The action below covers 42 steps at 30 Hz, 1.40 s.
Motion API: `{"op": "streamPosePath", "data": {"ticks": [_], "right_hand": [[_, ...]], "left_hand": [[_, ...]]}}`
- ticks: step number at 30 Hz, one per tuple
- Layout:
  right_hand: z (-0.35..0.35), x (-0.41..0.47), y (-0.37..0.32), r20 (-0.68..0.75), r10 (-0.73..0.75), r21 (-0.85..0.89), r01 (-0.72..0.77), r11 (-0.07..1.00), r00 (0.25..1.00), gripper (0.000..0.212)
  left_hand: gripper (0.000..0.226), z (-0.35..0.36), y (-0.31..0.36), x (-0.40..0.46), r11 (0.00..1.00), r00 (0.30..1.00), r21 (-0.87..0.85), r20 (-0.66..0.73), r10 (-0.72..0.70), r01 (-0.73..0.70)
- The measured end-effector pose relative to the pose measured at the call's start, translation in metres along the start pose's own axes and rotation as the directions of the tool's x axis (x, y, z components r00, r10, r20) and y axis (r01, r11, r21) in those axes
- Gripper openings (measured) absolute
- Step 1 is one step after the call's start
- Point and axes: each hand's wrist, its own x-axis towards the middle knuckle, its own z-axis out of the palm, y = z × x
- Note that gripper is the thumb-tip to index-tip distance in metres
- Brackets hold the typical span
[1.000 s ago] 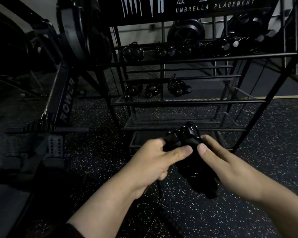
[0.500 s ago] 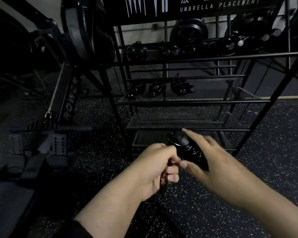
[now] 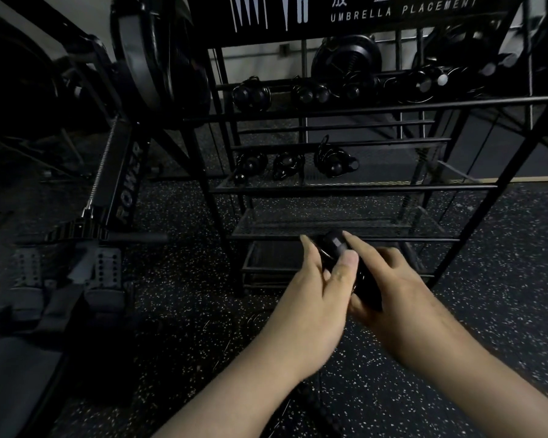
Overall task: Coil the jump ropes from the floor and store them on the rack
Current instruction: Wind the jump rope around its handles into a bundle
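A: Where is the jump rope?
B: Its black handles (image 3: 351,267) are held in front of the rack (image 3: 377,188), above the speckled floor (image 3: 203,311); the left hand (image 3: 317,298) pinches them with thumb over; the right hand (image 3: 389,289) curls round them from below.
A: And the rack?
B: Coiled ropes (image 3: 298,164) lie on its middle shelf.

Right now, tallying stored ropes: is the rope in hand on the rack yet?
Not yet: both hands hold the rope bundle before the rack.
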Motion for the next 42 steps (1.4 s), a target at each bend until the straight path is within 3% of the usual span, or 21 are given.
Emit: {"op": "streamPosePath", "data": {"ticks": [3,7,11,14,18,21,28,32,37,42], "right_hand": [[0.000,-0.002,-0.001,-0.006,0.003,0.019,-0.003,1.000,1.000,0.090],[-0.008,-0.004,-0.006,0.024,0.032,0.053,-0.034,0.998,0.999,0.088],[-0.015,-0.006,-0.005,0.055,0.026,0.036,-0.028,0.999,0.998,0.090],[-0.021,-0.009,-0.004,0.129,0.031,0.031,-0.035,0.999,0.991,0.097],[-0.026,-0.012,-0.009,0.139,-0.004,0.111,-0.011,0.994,0.990,0.081],[-0.030,-0.013,-0.014,0.130,0.000,0.163,-0.022,0.986,0.992,0.078],[-0.031,-0.014,-0.024,0.128,-0.008,0.193,-0.017,0.981,0.992,0.082],[-0.031,-0.013,-0.027,0.086,0.005,0.223,-0.024,0.975,0.996,0.076],[-0.031,-0.015,-0.029,0.057,0.006,0.165,-0.015,0.986,0.998,0.059],[-0.026,-0.015,-0.027,0.026,-0.011,0.188,0.006,0.982,1.000,0.058]], "left_hand": [[0.094,0.005,-0.004,-0.001,0.992,0.993,0.057,-0.007,0.114,-0.113],[0.074,-0.001,-0.012,0.000,0.928,0.958,0.241,0.061,0.279,-0.285],[0.062,-0.009,-0.011,0.001,0.844,0.946,0.430,0.187,0.263,-0.320],[0.061,-0.016,-0.013,0.007,0.750,0.920,0.533,0.208,0.331,-0.391],[0.054,-0.024,-0.016,0.014,0.831,0.904,0.386,0.018,0.428,-0.401],[0.046,-0.023,-0.011,0.015,0.880,0.901,0.304,-0.119,0.416,-0.366],[0.045,-0.022,-0.010,0.012,0.865,0.835,0.357,-0.296,0.463,-0.353],[0.042,-0.025,-0.005,0.012,0.899,0.847,0.271,-0.324,0.421,-0.344],[0.042,-0.022,-0.006,0.011,0.899,0.851,0.300,-0.326,0.411,-0.319],[0.024,-0.014,-0.007,0.012,0.892,0.827,0.306,-0.359,0.432,-0.333]]}}
